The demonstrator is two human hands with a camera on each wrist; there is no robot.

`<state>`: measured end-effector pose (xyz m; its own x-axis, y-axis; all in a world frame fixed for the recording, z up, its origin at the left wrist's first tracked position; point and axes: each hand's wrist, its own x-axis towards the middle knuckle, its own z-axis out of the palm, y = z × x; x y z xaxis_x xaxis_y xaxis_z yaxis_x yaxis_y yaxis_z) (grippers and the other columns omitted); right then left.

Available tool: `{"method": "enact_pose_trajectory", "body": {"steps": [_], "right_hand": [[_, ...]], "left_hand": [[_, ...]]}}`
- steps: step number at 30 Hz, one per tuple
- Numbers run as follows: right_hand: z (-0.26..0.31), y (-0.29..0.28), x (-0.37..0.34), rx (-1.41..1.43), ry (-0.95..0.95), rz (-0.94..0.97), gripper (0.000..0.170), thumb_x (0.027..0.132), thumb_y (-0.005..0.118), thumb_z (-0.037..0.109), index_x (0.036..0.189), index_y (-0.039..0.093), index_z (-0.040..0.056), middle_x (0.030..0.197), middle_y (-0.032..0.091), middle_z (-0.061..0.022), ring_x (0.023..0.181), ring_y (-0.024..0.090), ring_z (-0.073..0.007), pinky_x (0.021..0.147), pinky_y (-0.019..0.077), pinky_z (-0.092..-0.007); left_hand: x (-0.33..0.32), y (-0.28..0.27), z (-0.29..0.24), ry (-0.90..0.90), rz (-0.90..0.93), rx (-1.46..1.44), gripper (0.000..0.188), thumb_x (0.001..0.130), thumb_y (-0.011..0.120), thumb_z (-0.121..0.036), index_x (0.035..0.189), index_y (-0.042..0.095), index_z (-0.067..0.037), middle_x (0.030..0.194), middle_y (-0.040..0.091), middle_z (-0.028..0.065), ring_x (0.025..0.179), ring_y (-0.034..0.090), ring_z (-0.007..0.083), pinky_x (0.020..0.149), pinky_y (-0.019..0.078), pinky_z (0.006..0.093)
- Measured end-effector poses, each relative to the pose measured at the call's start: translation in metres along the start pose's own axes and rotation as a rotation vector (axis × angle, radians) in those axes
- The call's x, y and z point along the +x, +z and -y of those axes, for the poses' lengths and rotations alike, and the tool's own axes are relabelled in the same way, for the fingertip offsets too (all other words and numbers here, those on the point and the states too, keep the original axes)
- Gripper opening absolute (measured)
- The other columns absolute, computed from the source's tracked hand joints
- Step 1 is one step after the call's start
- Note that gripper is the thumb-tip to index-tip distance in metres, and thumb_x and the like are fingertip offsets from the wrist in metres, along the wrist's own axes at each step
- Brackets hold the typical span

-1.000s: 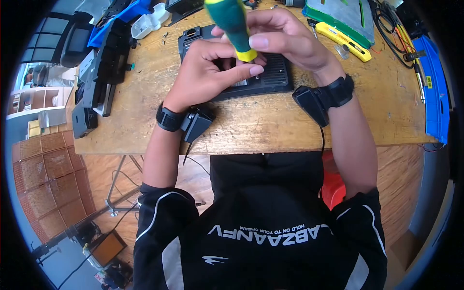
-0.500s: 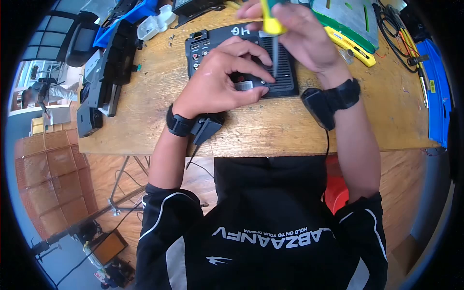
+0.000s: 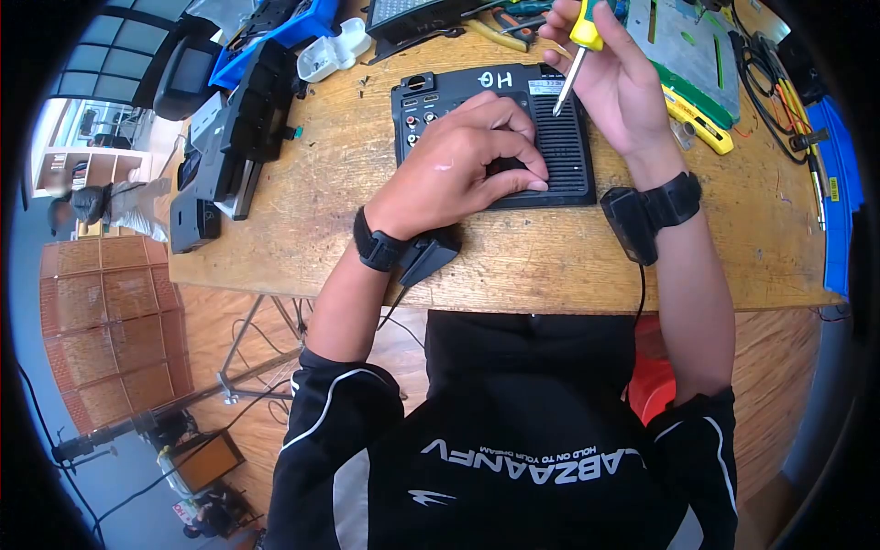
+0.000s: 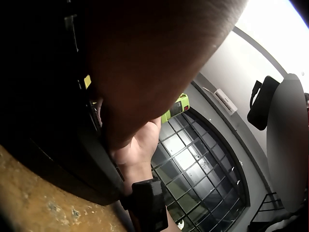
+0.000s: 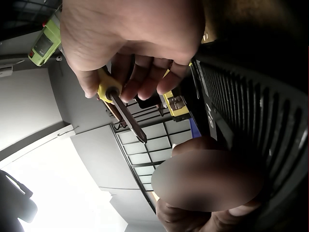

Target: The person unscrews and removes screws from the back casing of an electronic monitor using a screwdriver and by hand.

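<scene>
A black device housing (image 3: 564, 151) with a slotted vent, round sockets and a white "HQ" mark lies on the wooden bench. My left hand (image 3: 449, 170) rests over it. Its thumb and index fingertip pinch together where a small screw head showed earlier; the screw itself is hidden under them. Above the far right corner of the housing, my right hand (image 3: 632, 105) holds a screwdriver (image 3: 587, 33) with a green and yellow handle. Its bare shaft (image 5: 128, 116) points down toward the vent, away from the left fingers. Dark, close shapes block most of the left wrist view.
A yellow utility knife (image 3: 697, 119) and a green-edged tray (image 3: 729, 105) lie right of the housing. Pliers (image 3: 500, 35) and a white container (image 3: 335, 50) are behind. Black parts (image 3: 247, 128) stand left, a blue bin (image 3: 832, 220) far right.
The right hand has lifted the screwdriver tip off the housing and drawn it up and back. The left hand's spread thumb and index finger have come together at the screw.
</scene>
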<state>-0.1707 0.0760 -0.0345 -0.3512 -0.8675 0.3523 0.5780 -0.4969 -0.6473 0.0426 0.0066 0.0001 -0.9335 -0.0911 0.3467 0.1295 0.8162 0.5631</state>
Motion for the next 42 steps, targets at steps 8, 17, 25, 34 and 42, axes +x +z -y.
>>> {"method": "enact_pose_trajectory", "body": {"steps": [8,17,25,34,42], "right_hand": [[-0.001,0.003,-0.002,-0.048,-0.007,-0.049,0.037,0.107,0.054,0.033,0.121,0.062,0.0006,0.109,0.065,-0.0095,0.104,0.062,-0.0209,0.094,0.0499,-0.0349],[0.000,0.002,-0.001,-0.034,0.005,-0.035,0.034,0.106,0.055,0.032,0.119,0.062,0.0016,0.108,0.065,-0.0097,0.103,0.062,-0.0216,0.093,0.0505,-0.0349],[0.000,0.003,-0.002,-0.013,0.002,-0.037,0.033,0.106,0.054,0.030,0.120,0.061,0.0006,0.108,0.065,-0.0107,0.102,0.063,-0.0220,0.091,0.0519,-0.0354],[0.005,-0.019,0.000,-0.097,0.065,0.026,0.048,0.108,0.051,0.039,0.132,0.060,-0.0012,0.122,0.064,-0.0095,0.115,0.059,-0.0207,0.099,0.0487,-0.0365],[0.000,0.013,-0.006,-0.186,0.007,-0.122,0.036,0.108,0.053,0.027,0.125,0.059,-0.0038,0.099,0.066,-0.0102,0.093,0.065,-0.0194,0.083,0.0556,-0.0326]], "left_hand": [[0.000,0.002,0.001,0.007,-0.037,0.009,0.018,0.077,0.086,-0.017,0.089,0.076,-0.006,0.097,0.062,0.0066,0.094,0.064,0.0258,0.082,0.0508,0.0355],[0.001,0.006,0.001,-0.019,-0.066,0.075,0.025,0.078,0.087,-0.022,0.084,0.071,-0.004,0.095,0.062,0.0079,0.089,0.065,0.0265,0.077,0.0512,0.0357],[0.001,0.005,0.001,-0.031,-0.117,0.016,0.023,0.082,0.086,-0.021,0.085,0.071,-0.004,0.095,0.064,0.0061,0.085,0.065,0.0213,0.072,0.0504,0.0317],[-0.036,-0.060,0.073,-0.471,-0.766,-0.056,0.021,0.097,0.074,-0.016,0.104,0.075,0.003,0.089,0.076,0.0049,0.075,0.067,0.0070,0.067,0.0528,0.0214],[-0.074,-0.075,0.125,-0.787,-0.645,0.305,0.023,0.093,0.076,-0.019,0.110,0.079,-0.003,0.089,0.078,0.0053,0.080,0.071,0.0070,0.074,0.0549,0.0247]]}}
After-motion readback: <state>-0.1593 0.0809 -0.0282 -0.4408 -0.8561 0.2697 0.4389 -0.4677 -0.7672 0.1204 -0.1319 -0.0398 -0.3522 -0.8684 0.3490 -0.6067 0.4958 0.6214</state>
